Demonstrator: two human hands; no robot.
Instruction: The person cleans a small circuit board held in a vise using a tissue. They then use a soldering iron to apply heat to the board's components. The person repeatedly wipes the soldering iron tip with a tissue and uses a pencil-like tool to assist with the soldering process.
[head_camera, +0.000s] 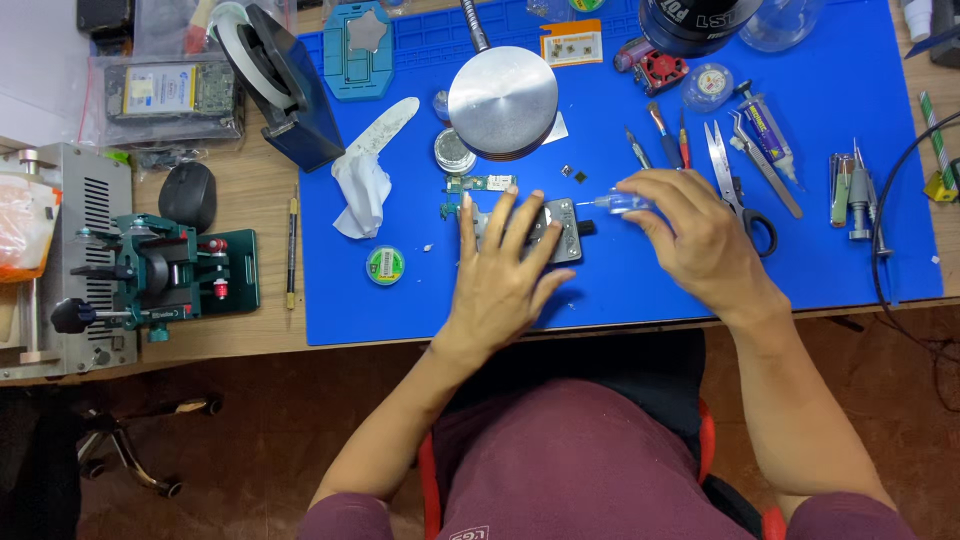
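Maroon trousers fill the bottom of the view, and both bare forearms reach up from them onto a blue work mat (820, 180). The left hand (505, 275) lies flat with fingers spread, pressing down on a small grey metal holder (563, 228) at the middle of the mat; it grips nothing, it only pins the holder in place. The right hand (690, 235) is curled around a small clear syringe (618, 204), pinched between thumb and fingers. That syringe lies nearly level, its long axis running left to right, with the thin tip pointing left toward the holder's upper right corner, just beside it. So the holder sits directly under the left hand and just to the left of the right hand's tool.

Just above the left fingertips lies a narrow green circuit board (480, 185), and above that a small round tin (455, 152) whose contents I cannot make out. A round metal lamp head (502, 100) hangs over them. A crumpled white tissue (360, 185) lies to the left, with a small round green-labelled pot (385, 265) below it. To the right of the right hand lie scissors (735, 185) and tweezers (765, 165). Off the mat, a black mouse (188, 195) sits on the wooden desk.
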